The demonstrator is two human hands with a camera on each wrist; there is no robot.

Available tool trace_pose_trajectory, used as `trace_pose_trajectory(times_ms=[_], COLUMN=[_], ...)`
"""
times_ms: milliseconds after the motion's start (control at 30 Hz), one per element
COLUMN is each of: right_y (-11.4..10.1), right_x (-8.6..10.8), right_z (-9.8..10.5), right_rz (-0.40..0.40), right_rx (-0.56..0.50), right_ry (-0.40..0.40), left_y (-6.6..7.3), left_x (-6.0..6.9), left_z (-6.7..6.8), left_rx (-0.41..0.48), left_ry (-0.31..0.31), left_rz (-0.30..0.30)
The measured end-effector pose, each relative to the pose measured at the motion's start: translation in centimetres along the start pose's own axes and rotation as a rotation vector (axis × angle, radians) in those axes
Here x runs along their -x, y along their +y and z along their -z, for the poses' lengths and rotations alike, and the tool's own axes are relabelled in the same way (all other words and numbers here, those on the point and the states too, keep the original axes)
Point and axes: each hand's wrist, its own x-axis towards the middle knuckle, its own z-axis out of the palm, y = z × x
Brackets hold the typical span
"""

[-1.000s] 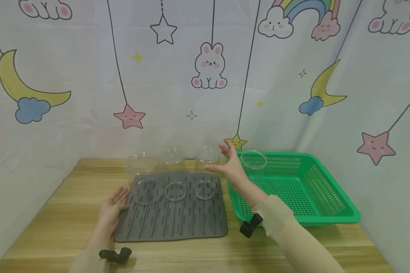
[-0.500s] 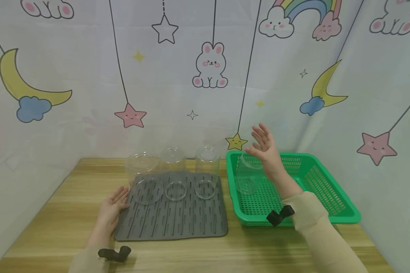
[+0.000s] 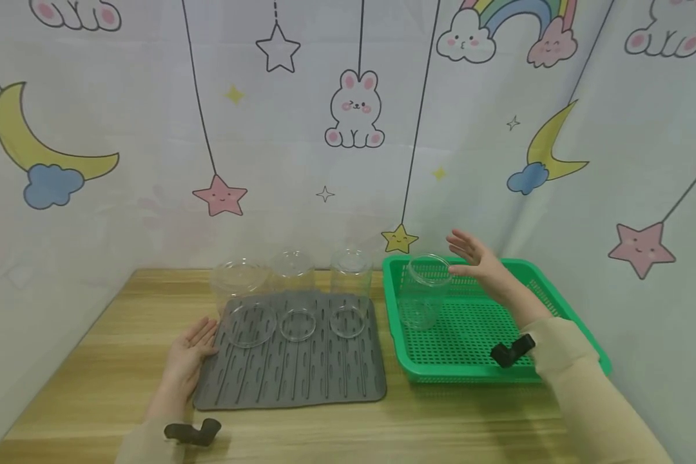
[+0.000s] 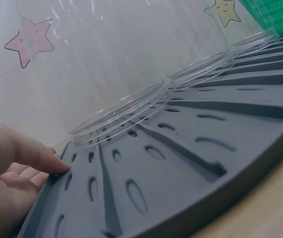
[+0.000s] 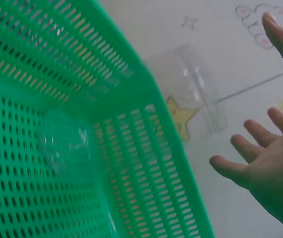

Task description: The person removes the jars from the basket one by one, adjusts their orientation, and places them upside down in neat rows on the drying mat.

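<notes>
Three inverted clear plastic cups (image 3: 294, 290) on a grey ribbed mat (image 3: 301, 380), lower left of centre, one upright clear plastic cup (image 3: 425, 299) in a green perforated basket (image 3: 464, 372), lower right, right hand (image 3: 488, 274) beside it, left hand (image 3: 187, 354) at mat's left edge, both empty, fingers extended.

On my feeds I read no text, brand, number or sign: none on the green basket (image 3: 470, 372) at right of the head view, the clear container (image 3: 426, 295) inside, the grey mat (image 3: 296, 380) at lower centre, or the printed curtain (image 3: 290, 138).
</notes>
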Motion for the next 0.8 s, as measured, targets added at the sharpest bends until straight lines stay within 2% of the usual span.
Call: trace_pose_trajectory(times_ms=[267, 467, 633, 800], right_y=[2.5, 4.1, 5.5, 6.6], right_x=[-0.5, -1.2, -2.0, -2.4], right_z=[1.4, 1.4, 1.0, 0.5], right_rz=[-0.123, -0.196, -0.224, -0.203], right_rx=[0.118, 0.234, 0.184, 0.157], right_ry=[-0.161, -0.247, -0.287, -0.320], left_y=[-0.1, 0.0, -0.1, -0.1], left_x=[0.2, 0.1, 0.1, 0.0], left_z=[0.2, 0.1, 0.1, 0.1], left_rx=[0.003, 0.009, 0.015, 0.018], left_ry=[-0.013, -0.008, -0.001, 0.004], left_rz=[-0.014, -0.013, -0.011, -0.014])
